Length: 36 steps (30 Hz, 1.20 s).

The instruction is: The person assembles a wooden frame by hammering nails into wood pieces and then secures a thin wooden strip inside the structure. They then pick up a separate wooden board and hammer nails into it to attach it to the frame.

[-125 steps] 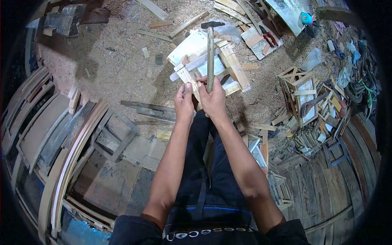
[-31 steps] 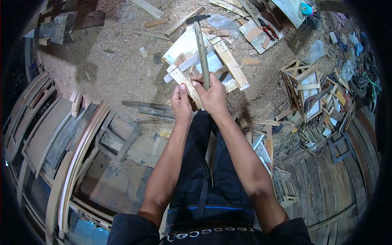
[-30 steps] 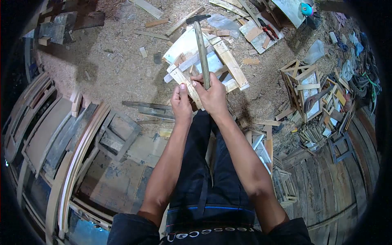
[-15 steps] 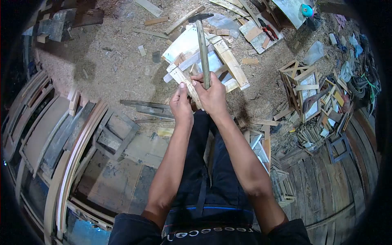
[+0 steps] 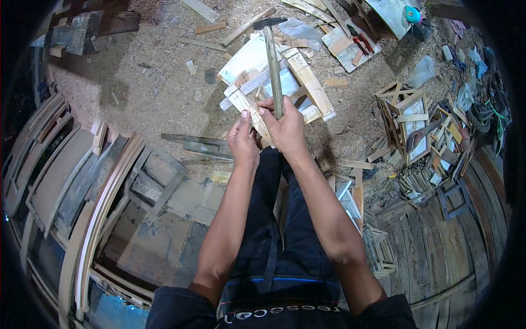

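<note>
In the head view my right hand [image 5: 287,130] is closed round the lower handle of a hammer [image 5: 274,71], whose dark head points away from me. Its thumb and fingertips also lie close to the near end of a pale wooden rail [image 5: 245,107]. That rail is the left side of a small wooden frame [image 5: 312,85] in front of my knees. My left hand [image 5: 243,143] is curled against the rail's left edge, thumb up; its other fingers are partly hidden. Whether a nail is between the fingertips is too small to tell.
Wood offcuts [image 5: 211,27] and shavings litter the floor. Red-handled pliers [image 5: 360,41] lie on a board at the upper right. A small braced frame [image 5: 405,118] and a scrap pile [image 5: 438,159] are on the right. Long timbers [image 5: 104,203] stand at the left.
Both hands and the hammer stay almost in place. The hammer and right hand have shifted very slightly to the right.
</note>
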Tool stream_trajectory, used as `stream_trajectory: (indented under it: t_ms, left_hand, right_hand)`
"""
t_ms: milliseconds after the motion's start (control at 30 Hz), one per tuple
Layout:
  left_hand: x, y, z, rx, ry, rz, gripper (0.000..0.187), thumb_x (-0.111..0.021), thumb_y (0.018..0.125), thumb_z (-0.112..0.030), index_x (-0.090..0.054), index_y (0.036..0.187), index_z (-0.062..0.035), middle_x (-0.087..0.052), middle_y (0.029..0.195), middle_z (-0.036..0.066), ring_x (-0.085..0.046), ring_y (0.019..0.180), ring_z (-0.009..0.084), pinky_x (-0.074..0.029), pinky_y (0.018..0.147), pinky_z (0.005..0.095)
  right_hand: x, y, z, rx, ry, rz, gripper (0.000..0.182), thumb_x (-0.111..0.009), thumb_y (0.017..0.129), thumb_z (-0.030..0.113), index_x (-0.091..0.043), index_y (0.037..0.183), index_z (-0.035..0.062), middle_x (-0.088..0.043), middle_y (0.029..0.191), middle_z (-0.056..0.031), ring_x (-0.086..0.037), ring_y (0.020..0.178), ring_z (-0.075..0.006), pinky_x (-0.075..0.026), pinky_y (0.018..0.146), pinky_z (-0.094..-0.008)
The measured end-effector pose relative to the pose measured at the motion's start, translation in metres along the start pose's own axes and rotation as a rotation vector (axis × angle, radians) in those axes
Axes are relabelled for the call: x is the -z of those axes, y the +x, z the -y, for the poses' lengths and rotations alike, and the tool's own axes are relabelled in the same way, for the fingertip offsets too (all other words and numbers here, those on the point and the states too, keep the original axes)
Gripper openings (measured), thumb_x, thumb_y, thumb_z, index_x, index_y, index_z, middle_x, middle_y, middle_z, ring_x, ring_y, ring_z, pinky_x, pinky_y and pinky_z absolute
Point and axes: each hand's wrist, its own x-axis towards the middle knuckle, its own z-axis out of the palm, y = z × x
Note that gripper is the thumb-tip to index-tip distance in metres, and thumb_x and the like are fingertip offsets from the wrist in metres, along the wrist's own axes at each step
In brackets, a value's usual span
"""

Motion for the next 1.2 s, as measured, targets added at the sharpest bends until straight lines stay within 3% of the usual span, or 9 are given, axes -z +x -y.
stream_trajectory:
  t_ms: [67, 433, 500, 633, 700, 800, 833, 900, 1200]
  left_hand:
    - [0.002, 0.002, 0.0, 0.029, -0.053, 0.036, 0.03, -0.059, 0.1, -0.023, -0.067, 0.11, 0.004, -0.069, 0.103, 0.009, -0.065, 0.091, 0.0131, -0.052, 0.083, 0.0279]
    - [0.007, 0.004, 0.003, 0.024, -0.021, 0.052, 0.035, -0.056, 0.101, -0.025, -0.059, 0.116, 0.0064, -0.065, 0.11, 0.012, -0.063, 0.099, 0.0169, -0.049, 0.09, 0.031]
    - [0.008, 0.004, 0.005, 0.02, -0.036, 0.053, 0.034, -0.056, 0.1, -0.024, -0.06, 0.115, 0.006, -0.065, 0.109, 0.011, -0.063, 0.099, 0.0165, -0.049, 0.09, 0.0311]
    - [0.008, 0.003, 0.005, 0.012, -0.008, 0.023, 0.03, -0.058, 0.099, -0.021, -0.062, 0.112, 0.0055, -0.066, 0.109, 0.011, -0.063, 0.1, 0.016, -0.049, 0.091, 0.0316]
    - [0.007, 0.003, 0.005, 0.008, -0.015, 0.022, 0.029, -0.059, 0.099, -0.02, -0.063, 0.111, 0.0055, -0.066, 0.11, 0.011, -0.063, 0.1, 0.0159, -0.049, 0.091, 0.0316]
    - [0.007, 0.003, 0.005, 0.0, -0.02, 0.033, 0.029, -0.059, 0.099, -0.019, -0.062, 0.113, 0.0059, -0.066, 0.111, 0.011, -0.063, 0.1, 0.0163, -0.049, 0.091, 0.0316]
    - [0.007, 0.003, 0.006, -0.005, -0.025, 0.035, 0.03, -0.059, 0.099, -0.019, -0.062, 0.114, 0.006, -0.066, 0.111, 0.011, -0.063, 0.1, 0.0163, -0.049, 0.091, 0.0315]
    - [0.006, 0.003, 0.006, -0.01, -0.028, 0.037, 0.03, -0.059, 0.099, -0.019, -0.062, 0.115, 0.0062, -0.066, 0.111, 0.011, -0.063, 0.099, 0.0164, -0.05, 0.091, 0.0314]
    - [0.006, 0.001, 0.006, -0.01, -0.02, 0.037, 0.031, -0.059, 0.099, -0.021, -0.062, 0.114, 0.0062, -0.065, 0.112, 0.012, -0.062, 0.101, 0.0168, -0.049, 0.09, 0.0319]
  right_hand:
    - [0.0, 0.001, -0.003, 0.006, -0.004, 0.004, 0.02, -0.069, 0.085, 0.011, -0.06, 0.098, -0.0003, -0.072, 0.09, -0.0152, -0.071, 0.084, -0.0304, -0.054, 0.074, -0.0387]
    - [0.001, 0.0, 0.001, -0.01, -0.032, 0.024, 0.019, -0.069, 0.085, 0.01, -0.059, 0.098, -0.0004, -0.072, 0.091, -0.0145, -0.072, 0.084, -0.0294, -0.054, 0.074, -0.0379]
    - [0.001, 0.001, 0.004, -0.066, -0.002, 0.033, 0.017, -0.07, 0.086, 0.005, -0.061, 0.098, -0.0007, -0.073, 0.094, -0.009, -0.066, 0.082, -0.0119, -0.052, 0.076, -0.0293]
    - [0.002, 0.003, 0.005, -0.082, -0.021, 0.051, 0.017, -0.07, 0.086, 0.006, -0.061, 0.098, -0.0005, -0.073, 0.094, -0.0092, -0.066, 0.082, -0.012, -0.052, 0.076, -0.0295]
    - [0.001, 0.003, 0.003, -0.03, -0.022, 0.043, 0.02, -0.069, 0.085, 0.009, -0.059, 0.098, -0.0013, -0.073, 0.092, -0.0145, -0.072, 0.085, -0.0275, -0.054, 0.075, -0.0373]
    - [0.003, 0.003, 0.005, -0.039, -0.043, 0.046, 0.02, -0.069, 0.085, 0.01, -0.059, 0.099, -0.0011, -0.073, 0.092, -0.0145, -0.072, 0.086, -0.0282, -0.054, 0.076, -0.0374]
    - [0.003, 0.003, 0.004, -0.04, -0.043, 0.045, 0.02, -0.069, 0.085, 0.01, -0.059, 0.099, -0.0011, -0.073, 0.092, -0.0145, -0.072, 0.086, -0.0282, -0.054, 0.076, -0.0374]
    - [0.002, 0.003, 0.004, -0.063, -0.049, 0.055, 0.017, -0.071, 0.085, 0.006, -0.061, 0.098, -0.0005, -0.073, 0.094, -0.0105, -0.068, 0.086, -0.0152, -0.053, 0.078, -0.0307]
    - [0.003, 0.005, 0.003, -0.033, -0.054, 0.062, 0.017, -0.071, 0.085, 0.006, -0.061, 0.097, -0.0004, -0.073, 0.094, -0.0106, -0.068, 0.084, -0.0143, -0.053, 0.076, -0.0303]
